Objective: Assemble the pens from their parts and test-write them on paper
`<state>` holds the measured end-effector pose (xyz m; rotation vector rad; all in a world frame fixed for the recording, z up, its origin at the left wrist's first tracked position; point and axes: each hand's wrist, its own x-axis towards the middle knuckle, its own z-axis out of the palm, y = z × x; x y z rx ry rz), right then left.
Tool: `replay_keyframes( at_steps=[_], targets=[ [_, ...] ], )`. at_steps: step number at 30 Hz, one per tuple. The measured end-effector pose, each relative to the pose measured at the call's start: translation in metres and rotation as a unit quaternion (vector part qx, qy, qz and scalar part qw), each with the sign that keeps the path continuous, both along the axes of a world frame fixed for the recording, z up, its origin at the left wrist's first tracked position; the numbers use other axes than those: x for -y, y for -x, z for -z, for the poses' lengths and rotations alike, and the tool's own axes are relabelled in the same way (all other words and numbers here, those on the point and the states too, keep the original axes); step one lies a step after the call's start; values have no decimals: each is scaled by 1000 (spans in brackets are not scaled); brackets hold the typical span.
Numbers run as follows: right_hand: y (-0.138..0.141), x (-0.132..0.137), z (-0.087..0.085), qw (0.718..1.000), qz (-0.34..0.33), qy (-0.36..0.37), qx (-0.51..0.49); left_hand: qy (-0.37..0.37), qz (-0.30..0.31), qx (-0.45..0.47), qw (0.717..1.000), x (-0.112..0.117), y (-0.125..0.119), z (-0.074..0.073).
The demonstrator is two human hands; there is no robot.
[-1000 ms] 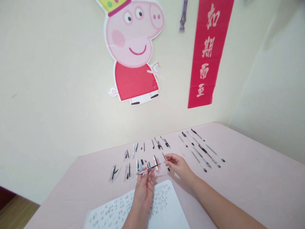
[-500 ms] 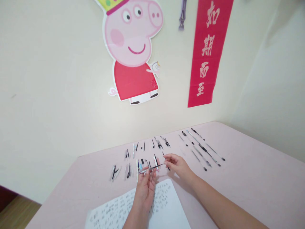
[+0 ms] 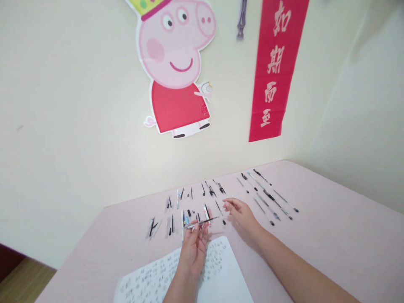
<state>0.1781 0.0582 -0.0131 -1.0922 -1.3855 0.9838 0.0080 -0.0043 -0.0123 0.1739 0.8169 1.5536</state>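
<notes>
My left hand [image 3: 193,246] is palm up above the sheet's far edge, its fingers closed round a slim pen [image 3: 207,220]. The pen lies nearly level, and its thin dark end points right. Its left part looks pale or clear. To the right, my right hand [image 3: 239,213] hovers over the table apart from the pen, fingers loosely bent and nothing visible in them. A thin dark refill [image 3: 219,208] and a small black cap [image 3: 224,222] lie just left of my right hand. Several pen parts beyond my left hand are partly hidden by it.
A white sheet with handwriting [image 3: 151,280] lies on the pink table [image 3: 315,252] under my left forearm. Pens and parts lie in groups at the left [image 3: 152,227] and back [image 3: 210,188]. Longer pens [image 3: 277,203] lie at the right. A wall [image 3: 78,126] stands behind.
My right hand has let go of the pen's thin end and moved slightly right and up. My left hand still holds the pen in about the same place.
</notes>
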Motion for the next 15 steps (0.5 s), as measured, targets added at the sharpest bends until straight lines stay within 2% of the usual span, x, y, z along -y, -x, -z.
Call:
replay_keyframes(
  at_steps=[3, 5, 7, 9, 12, 15],
  targets=[
    [-14, -10, 9, 997, 60, -13, 55, 3, -2, 3, 1000, 0, 0, 0],
    [-23, -16, 14, 982, 105, -59, 146, 3, -4, 4, 1000, 0, 0, 0],
    [-31, -19, 17, 950, 136, -105, 261, 1, -3, 5, 1000, -1, 1, 0],
    [-36, -20, 19, 910, 162, -119, 363, -1, -1, 7, 1000, -1, 1, 1],
    [-39, -19, 25, 863, 181, -95, 462, 0, -1, 12, 1000, -1, 1, 1],
    [-38, -17, 32, 833, 175, -77, 520, 4, -1, 15, 1000, -1, 1, 1]
  ],
)
